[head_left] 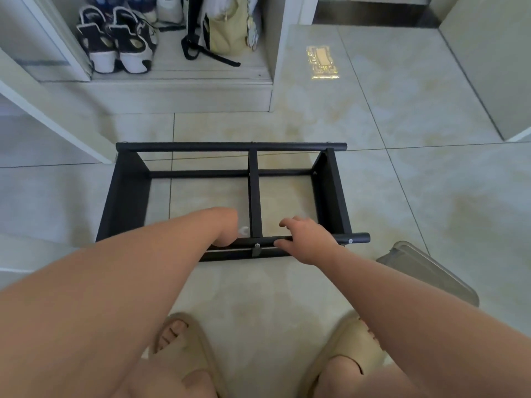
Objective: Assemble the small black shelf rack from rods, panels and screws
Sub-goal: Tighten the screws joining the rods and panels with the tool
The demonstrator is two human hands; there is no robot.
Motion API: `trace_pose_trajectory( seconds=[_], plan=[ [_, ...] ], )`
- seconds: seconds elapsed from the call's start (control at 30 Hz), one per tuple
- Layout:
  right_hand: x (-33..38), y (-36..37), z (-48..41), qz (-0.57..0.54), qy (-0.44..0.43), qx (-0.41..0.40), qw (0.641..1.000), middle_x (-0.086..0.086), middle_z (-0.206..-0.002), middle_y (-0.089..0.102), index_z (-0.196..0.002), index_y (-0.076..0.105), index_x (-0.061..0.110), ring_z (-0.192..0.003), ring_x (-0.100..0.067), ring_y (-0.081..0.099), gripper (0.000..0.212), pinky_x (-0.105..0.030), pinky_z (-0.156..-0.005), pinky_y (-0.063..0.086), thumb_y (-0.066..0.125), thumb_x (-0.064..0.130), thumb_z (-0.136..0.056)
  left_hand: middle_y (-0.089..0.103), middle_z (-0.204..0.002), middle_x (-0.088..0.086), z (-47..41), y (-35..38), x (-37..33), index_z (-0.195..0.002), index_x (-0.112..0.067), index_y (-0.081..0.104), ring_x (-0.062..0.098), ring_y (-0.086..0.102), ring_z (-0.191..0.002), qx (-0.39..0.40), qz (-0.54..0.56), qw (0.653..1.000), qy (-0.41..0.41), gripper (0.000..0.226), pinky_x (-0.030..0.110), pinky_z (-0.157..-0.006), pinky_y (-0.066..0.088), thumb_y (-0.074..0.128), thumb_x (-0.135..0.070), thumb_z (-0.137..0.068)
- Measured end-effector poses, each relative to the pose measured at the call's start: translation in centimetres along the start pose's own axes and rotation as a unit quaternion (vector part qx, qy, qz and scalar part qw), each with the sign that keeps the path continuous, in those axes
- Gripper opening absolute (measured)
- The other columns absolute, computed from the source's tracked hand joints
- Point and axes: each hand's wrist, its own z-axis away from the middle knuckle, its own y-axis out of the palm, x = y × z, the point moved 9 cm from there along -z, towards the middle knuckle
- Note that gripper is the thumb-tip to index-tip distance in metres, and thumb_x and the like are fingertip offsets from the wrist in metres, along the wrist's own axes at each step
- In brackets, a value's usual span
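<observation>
Both bare forearms reach forward and down. The left hand (225,225) bends sharply at the wrist, its fingers tucked under and hidden. The right hand (306,239) lies palm down, fingers and thumb curled round a black round metal rod (357,238).

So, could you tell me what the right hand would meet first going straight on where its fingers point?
Probably the rack's middle crossbar, just beyond the right hand along the near rod; depth is unclear.

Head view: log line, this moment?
left hand: holds small silver wrench | right hand: grips near black metal rod | black rack: on tiled floor
</observation>
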Motion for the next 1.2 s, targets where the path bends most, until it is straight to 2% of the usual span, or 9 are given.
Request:
trace_pose_trajectory(
  seconds=[0.1, 0.23, 0.37, 0.57, 0.77, 0.93, 1.07, 1.13, 1.2],
  plan=[
    [1.0, -0.7, 1.1, 0.032, -0.028, -0.013, 0.999, -0.002, -0.145, 0.048, -0.151, 0.037, 0.026, -0.132, -0.026, 0.044, 0.063, -0.042, -0.106, 0.042, 0.057, 0.052, -0.097, 0.065, -0.106, 0.009, 1.5, -1.6, 0.7, -0.112, -0.006, 0.064, 0.021, 0.057, -0.086, -0.035, 0.016, 0.999, 0.013, 0.021, 0.029, -0.071, 0.044, 0.047, -0.011, -0.1],
    [2.3, -1.2, 1.9, 0.065, -0.073, -0.019, 0.995, 0.0, -0.158, 0.032, -0.157, 0.023, 0.029, -0.148, -0.025, 0.024, 0.075, -0.045, -0.117, 0.027, 0.057, 0.056, -0.096, 0.058, -0.097, -0.004, 2.9, -4.0, 1.4, -0.097, -0.021, 0.058, 0.017, 0.055, -0.093, -0.065, 0.034, 0.996, 0.05, 0.009, 0.028, -0.076, 0.04, 0.051, -0.016, -0.101],
    [2.9, -1.0, 1.4, 0.087, -0.101, -0.029, 0.991, 0.001, -0.168, 0.011, -0.16, 0.009, 0.03, -0.155, -0.024, 0.003, 0.088, -0.047, -0.124, 0.014, 0.058, 0.061, -0.094, 0.057, -0.094, -0.006, 2.6, -5.2, 2.5, -0.109, -0.021, 0.064, 0.014, 0.054, -0.094, -0.085, 0.046, 0.993, 0.068, 0.012, 0.026, -0.079, 0.039, 0.056, -0.021, -0.1],
    [2.6, 1.0, -1.6, 0.129, -0.125, -0.008, 0.984, 0.007, -0.168, -0.018, -0.16, -0.011, 0.03, -0.155, -0.021, -0.019, 0.104, -0.05, -0.126, 0.0, 0.052, 0.072, -0.09, 0.064, -0.099, -0.005, -1.3, -2.6, 5.1, -0.097, -0.025, 0.063, 0.013, 0.06, -0.094, -0.072, 0.115, 0.989, 0.058, 0.007, 0.024, -0.082, 0.045, 0.057, -0.023, -0.098],
    [3.1, 3.5, -4.3, 0.145, -0.171, -0.005, 0.975, 0.009, -0.161, -0.038, -0.159, -0.019, 0.031, -0.146, -0.013, -0.038, 0.109, -0.048, -0.125, -0.009, 0.042, 0.083, -0.086, 0.062, -0.098, -0.01, -6.1, -0.1, 4.8, -0.09, -0.031, 0.06, 0.009, 0.058, -0.092, -0.061, 0.17, 0.981, 0.068, 0.011, 0.02, -0.08, 0.044, 0.06, -0.023, -0.097],
    [3.2, 4.0, -5.1, 0.153, -0.2, -0.031, 0.967, 0.008, -0.159, -0.041, -0.159, -0.019, 0.027, -0.147, -0.011, -0.035, 0.107, -0.05, -0.125, -0.008, 0.03, 0.087, -0.086, 0.066, -0.089, -0.012, -9.3, 1.4, 4.0, -0.096, -0.025, 0.076, 0.008, 0.061, -0.089, -0.04, 0.239, 0.966, 0.093, 0.01, 0.021, -0.082, 0.047, 0.067, -0.021, -0.091],
    [3.4, 3.8, -5.4, 0.164, -0.236, -0.03, 0.957, 0.0, -0.163, -0.033, -0.16, -0.015, 0.021, -0.151, -0.016, -0.029, 0.101, -0.052, -0.125, -0.006, 0.025, 0.082, -0.092, 0.068, -0.072, -0.02, -11.2, 2.3, 3.5, -0.078, -0.033, 0.073, -0.001, 0.063, -0.077, -0.029, 0.311, 0.941, 0.128, 0.015, 0.017, -0.072, 0.048, 0.072, -0.02, -0.085],
    [3.5, 3.8, -5.5, 0.17, -0.243, -0.032, 0.954, -0.002, -0.166, -0.027, -0.161, -0.011, 0.018, -0.153, -0.017, -0.026, 0.101, -0.053, -0.126, -0.003, 0.028, 0.08, -0.093, 0.07, -0.067, -0.016, -11.9, 2.9, 3.4, -0.072, -0.034, 0.073, -0.002, 0.063, -0.065, -0.006, 0.358, 0.923, 0.14, 0.017, 0.017, -0.064, 0.047, 0.074, -0.021, -0.082],
    [3.5, 3.8, -5.6, 0.166, -0.246, -0.037, 0.954, -0.003, -0.167, -0.023, -0.162, -0.007, 0.015, -0.154, -0.018, -0.022, 0.101, -0.053, -0.126, 0.0, 0.031, 0.079, -0.093, 0.072, -0.071, -0.004, -12.4, 4.0, 3.4, -0.077, -0.029, 0.077, 0.006, 0.063, -0.063, 0.029, 0.414, 0.899, 0.14, 0.009, 0.023, -0.065, 0.052, 0.076, -0.022, -0.081]
  ],
)
